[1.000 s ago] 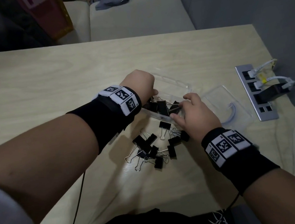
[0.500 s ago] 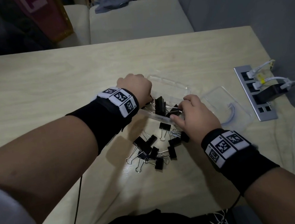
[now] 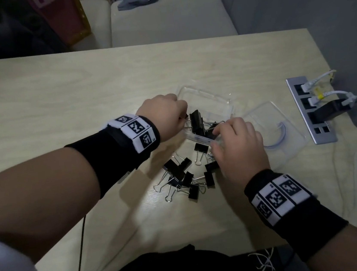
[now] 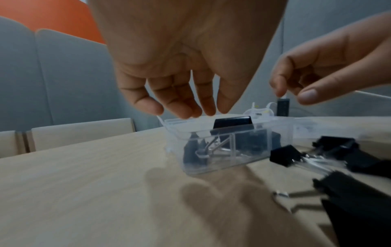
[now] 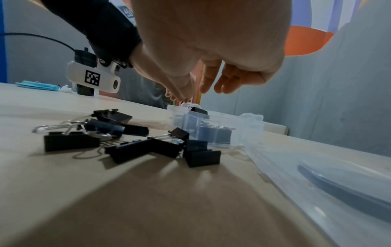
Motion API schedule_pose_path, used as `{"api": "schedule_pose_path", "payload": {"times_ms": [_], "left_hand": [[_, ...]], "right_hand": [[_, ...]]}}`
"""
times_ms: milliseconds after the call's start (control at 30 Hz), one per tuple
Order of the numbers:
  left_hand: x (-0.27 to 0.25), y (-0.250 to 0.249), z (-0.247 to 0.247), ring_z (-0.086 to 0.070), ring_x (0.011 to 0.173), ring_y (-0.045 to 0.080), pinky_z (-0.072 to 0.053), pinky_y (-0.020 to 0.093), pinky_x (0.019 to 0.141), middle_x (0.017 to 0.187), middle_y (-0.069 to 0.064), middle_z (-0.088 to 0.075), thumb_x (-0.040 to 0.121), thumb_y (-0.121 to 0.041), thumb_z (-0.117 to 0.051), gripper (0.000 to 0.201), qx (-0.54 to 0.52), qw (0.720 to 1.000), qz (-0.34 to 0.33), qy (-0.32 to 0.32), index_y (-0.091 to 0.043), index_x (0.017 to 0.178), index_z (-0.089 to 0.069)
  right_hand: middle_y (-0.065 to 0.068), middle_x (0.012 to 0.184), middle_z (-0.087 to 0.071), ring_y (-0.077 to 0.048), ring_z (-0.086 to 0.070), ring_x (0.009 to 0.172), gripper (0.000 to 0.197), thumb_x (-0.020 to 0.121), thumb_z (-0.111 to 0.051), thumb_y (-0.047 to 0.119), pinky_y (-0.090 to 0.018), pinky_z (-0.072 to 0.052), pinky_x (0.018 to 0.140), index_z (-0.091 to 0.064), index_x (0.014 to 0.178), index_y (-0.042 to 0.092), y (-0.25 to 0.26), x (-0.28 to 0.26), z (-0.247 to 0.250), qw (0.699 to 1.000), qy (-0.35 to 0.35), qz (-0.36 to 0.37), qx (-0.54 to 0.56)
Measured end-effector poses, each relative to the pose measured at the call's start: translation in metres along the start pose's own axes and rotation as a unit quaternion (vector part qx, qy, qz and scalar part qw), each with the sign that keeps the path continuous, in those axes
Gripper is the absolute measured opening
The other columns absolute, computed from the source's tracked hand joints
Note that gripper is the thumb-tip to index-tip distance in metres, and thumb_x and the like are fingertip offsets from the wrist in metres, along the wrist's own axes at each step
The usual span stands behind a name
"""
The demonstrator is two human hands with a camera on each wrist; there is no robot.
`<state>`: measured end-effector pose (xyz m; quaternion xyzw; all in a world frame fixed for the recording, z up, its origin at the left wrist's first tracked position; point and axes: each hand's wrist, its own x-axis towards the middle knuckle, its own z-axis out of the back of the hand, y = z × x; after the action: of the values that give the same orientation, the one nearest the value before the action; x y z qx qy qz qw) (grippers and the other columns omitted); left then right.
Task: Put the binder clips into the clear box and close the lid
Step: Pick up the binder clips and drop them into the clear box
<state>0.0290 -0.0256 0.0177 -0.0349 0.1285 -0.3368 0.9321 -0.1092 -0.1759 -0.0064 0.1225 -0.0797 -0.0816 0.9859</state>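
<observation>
A clear box (image 3: 204,96) sits mid-table with several black binder clips in it; one clip (image 3: 196,119) stands upright and pokes above the rim (image 4: 232,123). My left hand (image 3: 181,118) hangs over the box's left end, fingers straight down and empty, tips at the rim (image 4: 186,110). My right hand (image 3: 218,135) hovers at the box's near right corner, thumb and fingers loosely apart, holding nothing (image 4: 294,96). A pile of loose clips (image 3: 180,173) lies on the table just in front of the box. The clear lid (image 3: 286,144) lies flat to the right.
A silver power strip (image 3: 309,110) with plugs and white cables lies near the table's right edge. A thin black cable (image 3: 81,248) runs off the front edge. Cushioned seats (image 3: 169,17) stand beyond the far edge.
My left hand has pulled back left from above the box, leaving a clip standing upright inside. The right hand stays at the near right corner.
</observation>
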Motion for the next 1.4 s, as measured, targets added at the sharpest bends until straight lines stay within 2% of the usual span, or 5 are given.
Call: {"api": "schedule_pose_path", "payload": {"times_ms": [300, 833, 1100, 1233, 1400], "left_hand": [[0.022, -0.022, -0.001, -0.055, 0.115, 0.029, -0.044, 0.042, 0.092, 0.132, 0.004, -0.047, 0.084, -0.042, -0.062, 0.053, 0.013, 0.997, -0.02, 0.08, -0.039, 0.135, -0.046], [0.045, -0.033, 0.006, -0.06, 0.1, 0.032, -0.045, 0.035, 0.072, 0.111, 0.014, -0.061, 0.089, -0.023, -0.056, 0.025, 0.046, 0.996, -0.046, 0.059, -0.01, 0.11, -0.06], [0.048, -0.021, 0.034, -0.06, 0.087, 0.031, -0.042, 0.032, 0.064, 0.088, 0.009, -0.063, 0.085, -0.028, -0.056, 0.02, -0.009, 0.999, 0.024, -0.028, -0.011, 0.092, -0.065], [0.048, -0.018, 0.04, -0.047, 0.054, 0.023, -0.033, 0.026, 0.049, 0.058, 0.005, -0.047, 0.081, -0.029, -0.058, 0.034, -0.019, 0.997, 0.08, -0.009, -0.009, 0.056, -0.047], [0.042, -0.018, 0.026, -0.041, 0.047, 0.018, -0.031, 0.025, 0.044, 0.054, 0.004, -0.044, 0.085, -0.028, -0.055, 0.039, -0.047, 0.988, 0.143, 0.036, -0.01, 0.053, -0.044]], "right_hand": [[-0.005, 0.116, -0.053, -0.026, -0.046, 0.109, 0.027, 0.087, -0.056, 0.027, -0.041, -0.036, 0.092, -0.057, 0.113, 0.019, -0.004, 0.023, 0.006, 0.995, 0.074, -0.069, 0.014], [-0.008, 0.115, -0.051, -0.028, -0.045, 0.107, 0.024, 0.086, -0.054, 0.024, -0.041, -0.04, 0.089, -0.059, 0.108, 0.014, -0.008, 0.021, -0.003, 0.99, 0.101, -0.092, 0.024], [-0.004, 0.117, -0.052, -0.027, -0.042, 0.112, 0.026, 0.085, -0.058, 0.032, -0.041, -0.033, 0.094, -0.059, 0.109, 0.02, -0.005, 0.024, 0.002, 0.992, 0.067, -0.103, 0.024], [-0.003, 0.118, -0.053, -0.025, -0.044, 0.114, 0.031, 0.086, -0.058, 0.036, -0.04, -0.033, 0.095, -0.056, 0.113, 0.021, 0.0, 0.029, 0.006, 0.991, 0.062, -0.097, 0.074], [-0.001, 0.118, -0.056, -0.023, -0.048, 0.113, 0.032, 0.088, -0.055, 0.036, -0.041, -0.035, 0.097, -0.054, 0.116, 0.022, 0.004, 0.032, 0.004, 0.988, 0.076, -0.091, 0.098]]}}
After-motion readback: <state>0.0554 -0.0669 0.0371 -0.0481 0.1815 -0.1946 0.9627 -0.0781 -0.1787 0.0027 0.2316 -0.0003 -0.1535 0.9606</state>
